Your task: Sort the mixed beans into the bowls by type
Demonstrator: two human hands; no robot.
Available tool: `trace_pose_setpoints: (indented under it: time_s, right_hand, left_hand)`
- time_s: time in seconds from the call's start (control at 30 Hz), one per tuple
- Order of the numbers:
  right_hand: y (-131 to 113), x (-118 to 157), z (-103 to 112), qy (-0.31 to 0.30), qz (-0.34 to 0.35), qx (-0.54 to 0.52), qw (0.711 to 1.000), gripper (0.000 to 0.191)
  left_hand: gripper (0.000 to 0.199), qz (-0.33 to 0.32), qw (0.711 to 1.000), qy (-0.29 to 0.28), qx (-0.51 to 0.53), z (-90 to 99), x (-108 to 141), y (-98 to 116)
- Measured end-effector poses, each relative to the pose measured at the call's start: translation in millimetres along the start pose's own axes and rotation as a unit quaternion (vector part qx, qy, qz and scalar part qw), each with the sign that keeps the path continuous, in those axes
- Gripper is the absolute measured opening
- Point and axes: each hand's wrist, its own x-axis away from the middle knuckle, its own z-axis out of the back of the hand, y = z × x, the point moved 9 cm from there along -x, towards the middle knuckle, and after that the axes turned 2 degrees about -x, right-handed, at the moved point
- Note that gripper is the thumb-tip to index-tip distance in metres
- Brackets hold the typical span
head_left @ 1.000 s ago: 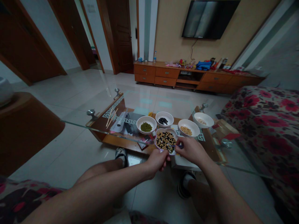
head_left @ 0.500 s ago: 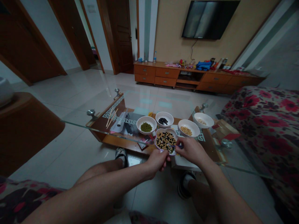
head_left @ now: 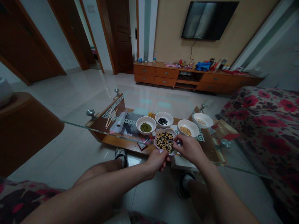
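A bowl of mixed beans point(head_left: 164, 141), dark and tan, sits at the near edge of the glass table with a purplish rim. My left hand point(head_left: 158, 160) is closed on its near edge. Pinched in my right hand point(head_left: 188, 146) is a thin purple utensil point(head_left: 177, 142), probably a spoon; its tip is down among the beans and cannot be made out. Around them stand white bowls: one with green beans point(head_left: 146, 127), one with black beans point(head_left: 163, 121), one with tan beans point(head_left: 186, 130), and one with pale pieces point(head_left: 201, 121).
The glass table point(head_left: 98, 126) has a sharp near edge and metal supports. Wooden chopsticks point(head_left: 111, 119) lie to the left. A flowered sofa point(head_left: 263, 109) is at the right, a wooden stand point(head_left: 30, 124) at the left. A TV cabinet point(head_left: 163, 73) lines the far wall.
My right hand has shifted slightly left and up over the mixed beans with the utensil. My left hand stays on the bowl's edge.
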Motion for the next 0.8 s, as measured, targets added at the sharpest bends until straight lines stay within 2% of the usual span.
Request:
trace_pose_setpoints:
  time_s: [0.23, 0.43, 0.6, 0.8]
  right_hand:
    - [-29, -13, 1, 0.08, 0.025, -0.028, 0.996, 0.018]
    - [-58, -29, -13, 0.127, 0.023, -0.066, 0.989, 0.019]
    - [-75, -44, -28, 0.117, 0.024, -0.087, 0.989, 0.016]
    - [-85, -56, -37, 0.085, 0.013, -0.112, 0.99, 0.017]
  left_hand:
    - [0.026, -0.006, 1.0, -0.006, 0.0, -1.2, -2, -2]
    - [0.031, -0.01, 1.0, -0.008, -0.008, -2.5, 0, 2]
    - [0.024, -0.015, 1.0, -0.003, 0.002, -1.0, 0, 0]
    - [0.026, -0.001, 1.0, -0.005, 0.01, 0.5, -1, -7]
